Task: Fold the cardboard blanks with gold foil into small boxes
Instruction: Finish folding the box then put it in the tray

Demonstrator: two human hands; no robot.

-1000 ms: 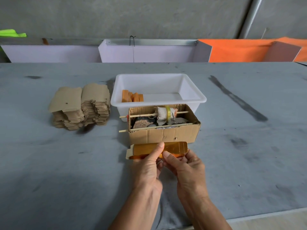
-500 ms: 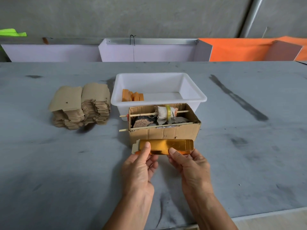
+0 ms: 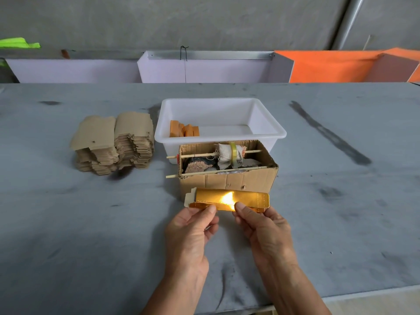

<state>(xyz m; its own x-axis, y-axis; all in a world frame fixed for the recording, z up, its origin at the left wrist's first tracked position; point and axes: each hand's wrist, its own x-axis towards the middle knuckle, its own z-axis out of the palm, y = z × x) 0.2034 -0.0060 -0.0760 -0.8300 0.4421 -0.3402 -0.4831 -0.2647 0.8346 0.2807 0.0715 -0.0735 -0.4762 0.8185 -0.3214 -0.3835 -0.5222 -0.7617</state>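
A long gold-foil cardboard blank (image 3: 229,198) is held just above the grey table, in front of a brown cardboard box. Light glares off its middle. My left hand (image 3: 191,233) pinches its lower edge near the left end, thumb on top. My right hand (image 3: 263,228) pinches the lower edge right of the middle. A pale tab sticks out at the blank's left end. Two piles of flat brown blanks (image 3: 113,144) lie on the table at the left. Folded orange-gold boxes (image 3: 184,128) stand in the left part of a white plastic tub (image 3: 270,130).
An open brown cardboard box (image 3: 229,180) with wooden sticks, cloth and a tape roll stands right behind the blank, against the tub. White and orange panels (image 3: 204,69) line the far table edge. The near table edge (image 3: 363,292) runs at the lower right.
Both hands have moved apart along the blank's lower edge. The blank has tipped up, so that its gold face shows wider and catches the light.
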